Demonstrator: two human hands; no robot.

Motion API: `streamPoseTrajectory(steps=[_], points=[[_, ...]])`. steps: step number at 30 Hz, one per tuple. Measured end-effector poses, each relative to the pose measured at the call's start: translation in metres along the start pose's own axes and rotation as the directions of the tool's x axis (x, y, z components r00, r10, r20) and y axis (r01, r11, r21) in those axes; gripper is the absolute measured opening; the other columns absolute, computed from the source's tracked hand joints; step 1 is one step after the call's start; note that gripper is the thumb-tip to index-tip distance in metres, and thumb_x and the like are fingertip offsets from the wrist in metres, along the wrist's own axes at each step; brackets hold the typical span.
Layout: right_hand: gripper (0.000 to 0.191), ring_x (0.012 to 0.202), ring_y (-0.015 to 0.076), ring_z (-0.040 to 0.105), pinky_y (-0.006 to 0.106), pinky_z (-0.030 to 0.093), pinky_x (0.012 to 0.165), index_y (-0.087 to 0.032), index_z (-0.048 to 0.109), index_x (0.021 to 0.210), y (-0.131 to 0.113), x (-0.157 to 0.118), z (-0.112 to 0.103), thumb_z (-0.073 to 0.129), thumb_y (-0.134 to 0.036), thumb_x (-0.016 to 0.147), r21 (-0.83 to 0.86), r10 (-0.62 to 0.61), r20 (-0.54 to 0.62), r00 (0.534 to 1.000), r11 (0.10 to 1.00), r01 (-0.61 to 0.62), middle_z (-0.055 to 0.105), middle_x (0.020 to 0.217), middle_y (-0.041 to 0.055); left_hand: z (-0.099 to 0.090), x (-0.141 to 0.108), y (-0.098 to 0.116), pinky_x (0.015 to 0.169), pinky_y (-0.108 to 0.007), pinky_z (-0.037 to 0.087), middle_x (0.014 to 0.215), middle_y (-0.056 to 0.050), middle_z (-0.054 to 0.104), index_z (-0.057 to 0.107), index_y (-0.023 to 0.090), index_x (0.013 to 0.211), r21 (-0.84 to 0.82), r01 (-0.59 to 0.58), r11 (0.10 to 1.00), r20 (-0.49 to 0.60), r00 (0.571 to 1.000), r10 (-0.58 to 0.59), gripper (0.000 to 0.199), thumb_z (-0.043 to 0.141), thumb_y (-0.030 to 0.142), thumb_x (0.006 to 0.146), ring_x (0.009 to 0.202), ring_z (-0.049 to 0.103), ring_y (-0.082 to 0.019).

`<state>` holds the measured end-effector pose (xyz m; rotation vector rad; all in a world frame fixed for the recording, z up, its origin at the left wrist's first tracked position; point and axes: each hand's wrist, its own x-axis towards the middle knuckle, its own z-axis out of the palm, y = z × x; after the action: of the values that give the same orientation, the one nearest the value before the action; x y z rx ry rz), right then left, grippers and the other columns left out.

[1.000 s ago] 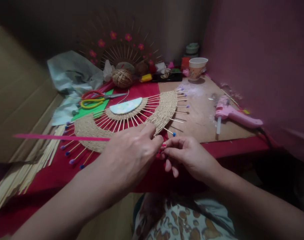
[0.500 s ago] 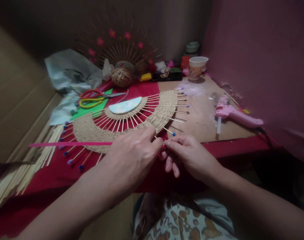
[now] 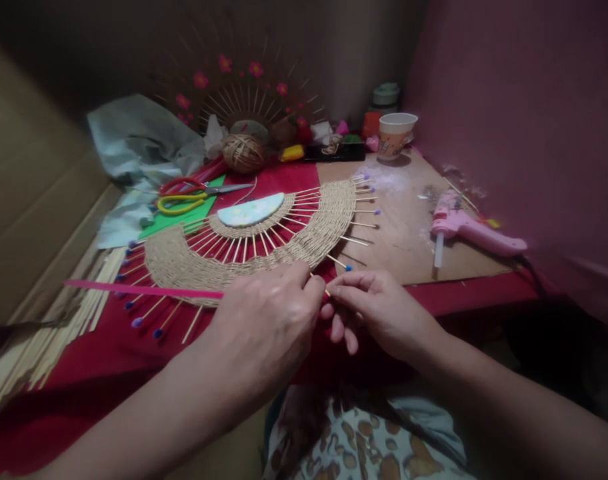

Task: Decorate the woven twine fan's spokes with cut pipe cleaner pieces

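A half-round woven fan (image 3: 219,273) of tan cord on thin sticks lies on the table, its stick ends tipped with small blue and purple balls. My left hand (image 3: 271,313) is closed over its front edge, holding a straight pink strip (image 3: 149,289) that looks like a pipe cleaner and sticks out to the left. Just right of it, my right hand (image 3: 367,300) pinches at the end of a thin stick (image 3: 327,292) with thumb and forefinger, other fingers loosely curled. A pale flower-patterned half-circle (image 3: 251,210) sits at the fan's centre.
Red- and yellow-handled scissors (image 3: 189,195) lie behind the fan, near a twine ball (image 3: 243,153). A pink glue gun (image 3: 471,227) rests on a board (image 3: 399,247) at right, with a paper cup (image 3: 397,137) behind. Bundled flat sticks (image 3: 59,327) lie at left.
The pink strip's free end has shifted slightly right and up. A pale stick end now shows between my hands where pink showed before. My hands have barely moved.
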<state>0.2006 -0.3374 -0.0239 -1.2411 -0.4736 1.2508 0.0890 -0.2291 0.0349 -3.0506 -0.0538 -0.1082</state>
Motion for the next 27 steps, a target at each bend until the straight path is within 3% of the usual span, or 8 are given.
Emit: streamPoseTrajectory(steps=[9,13,19,23,27], points=[[0.013,0.037,0.0073,0.053,0.016,0.04,0.039,-0.014,0.057,0.078,0.004,-0.003,-0.004,0.057,-0.027,0.082,-0.021,-0.097,0.102,0.99,0.995,0.1,0.062,0.053,-0.0001,-0.004,0.001,-0.003,0.05,-0.025,0.022,0.07,-0.002,0.052,0.061,0.016,0.076,-0.047,-0.004,0.999,-0.025,1.0,0.003,0.013,0.051,0.017,0.084,0.056,0.039,-0.013],[0.013,0.042,0.0073,0.055,0.019,0.042,0.043,-0.015,0.058,0.081,0.004,-0.001,0.0,0.058,-0.027,0.083,-0.011,-0.212,0.095,0.973,0.977,0.214,0.064,0.06,-0.0002,-0.007,0.001,-0.008,0.048,-0.025,0.021,0.07,-0.001,0.051,0.061,0.017,0.072,-0.083,-0.002,0.997,-0.088,0.996,-0.006,0.021,0.047,0.021,0.088,0.056,0.041,-0.012],[0.011,0.044,0.0076,0.055,0.019,0.044,0.046,-0.018,0.06,0.085,0.006,0.009,0.015,0.058,-0.028,0.084,-0.008,-0.444,-0.063,0.894,0.896,0.445,0.058,0.052,-0.0053,-0.016,0.0,-0.018,0.049,-0.026,0.024,0.07,0.0,0.051,0.063,0.018,0.082,-0.009,-0.027,1.0,-0.203,0.979,0.025,0.021,0.045,0.023,0.091,0.058,0.042,-0.011],[0.009,0.048,0.0087,0.059,0.019,0.047,0.045,-0.021,0.056,0.083,0.007,0.016,0.023,0.063,-0.026,0.081,0.12,-0.509,-0.141,0.849,0.843,0.525,0.06,0.058,-0.0062,-0.021,0.002,-0.022,0.048,-0.025,0.024,0.069,0.001,0.05,0.063,0.017,0.081,0.016,-0.026,1.0,-0.203,0.979,0.029,0.016,0.049,0.019,0.088,0.057,0.042,-0.01],[0.008,0.056,0.0102,0.062,0.022,0.054,0.051,-0.021,0.063,0.086,0.008,0.019,0.027,0.065,-0.022,0.078,0.131,-0.562,-0.204,0.802,0.796,0.591,0.065,0.066,-0.0039,-0.023,0.003,-0.023,0.049,-0.025,0.028,0.071,0.001,0.053,0.063,0.018,0.085,-0.016,-0.032,0.999,-0.193,0.981,0.029,0.016,0.048,0.021,0.089,0.057,0.045,-0.01]])
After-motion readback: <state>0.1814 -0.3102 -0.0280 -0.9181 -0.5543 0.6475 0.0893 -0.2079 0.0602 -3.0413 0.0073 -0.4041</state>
